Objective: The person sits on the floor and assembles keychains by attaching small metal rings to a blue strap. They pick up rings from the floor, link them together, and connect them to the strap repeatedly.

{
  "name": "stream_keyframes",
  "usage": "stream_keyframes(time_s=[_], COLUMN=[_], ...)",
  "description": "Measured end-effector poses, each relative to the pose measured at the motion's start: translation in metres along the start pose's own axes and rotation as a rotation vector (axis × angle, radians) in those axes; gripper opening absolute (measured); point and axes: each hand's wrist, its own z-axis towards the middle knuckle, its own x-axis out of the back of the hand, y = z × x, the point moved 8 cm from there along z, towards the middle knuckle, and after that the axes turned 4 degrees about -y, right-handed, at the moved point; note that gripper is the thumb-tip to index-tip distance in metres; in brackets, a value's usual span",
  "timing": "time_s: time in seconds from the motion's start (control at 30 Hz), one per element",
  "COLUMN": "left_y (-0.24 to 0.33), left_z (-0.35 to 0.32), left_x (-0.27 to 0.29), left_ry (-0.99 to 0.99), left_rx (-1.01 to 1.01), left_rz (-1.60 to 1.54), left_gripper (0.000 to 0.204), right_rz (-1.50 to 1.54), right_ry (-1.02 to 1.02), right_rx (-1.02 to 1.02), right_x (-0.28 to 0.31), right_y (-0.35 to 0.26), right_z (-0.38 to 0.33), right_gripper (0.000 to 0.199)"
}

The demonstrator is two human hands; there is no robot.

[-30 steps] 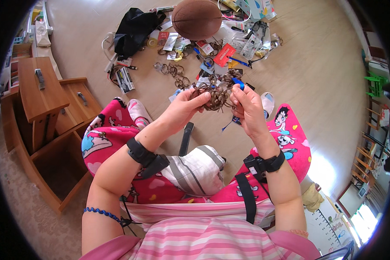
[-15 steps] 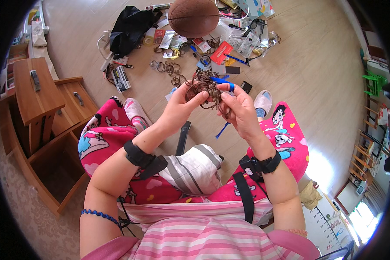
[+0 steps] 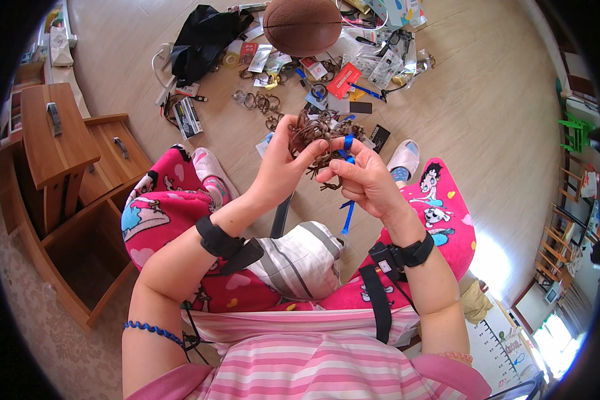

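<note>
Brown tangle [image 3: 313, 130] of thin loops is up in front of you, off the floor [image 3: 473, 100], between both hands. Your left hand [image 3: 280, 163] has it grasped, thumb on the near side, fingers behind. Your right hand [image 3: 367, 177] is closed on a blue strip [image 3: 348, 217]: it crosses the index finger and its tail hangs below the palm. Right fingertips sit against the tangle; can't tell whether they pinch a loop too.

Behind your hands, clutter covers the floor toward its far edge. Ball [image 3: 303, 27] is farthest out, black bag [image 3: 207, 40] just left of it. Loose brown loops [image 3: 262, 102] lie nearer you, beyond your left hand. Red card [image 3: 343, 80] is past the tangle, blue pen [image 3: 368, 92] just to its right. Black card [image 3: 380, 138] lies near your right hand. Black-and-white box [image 3: 188, 119] is on the left, power strip [image 3: 165, 93] just beyond it.

Wooden drawers [image 3: 63, 133] stand at the floor's left edge. Striped cloth [image 3: 297, 263] sits between your thighs. Straps [image 3: 217, 237] on both your wrists.
</note>
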Motion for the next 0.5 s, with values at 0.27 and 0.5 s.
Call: stream_keyframes(time_s=[0.27, 0.5], left_y=[0.012, 0.005], left_z=[-0.011, -0.008], left_x=[-0.004, -0.007], left_ry=[0.168, 0.119], left_rx=[-0.165, -0.124], left_rz=[0.235, 0.091], left_gripper=[0.026, 0.023], right_rz=[-0.252, 0.04], right_ry=[0.073, 0.062], right_rx=[0.013, 0.081], right_x=[-0.003, 0.006], right_y=[0.009, 0.008], right_z=[0.009, 0.015], right_gripper=[0.019, 0.022])
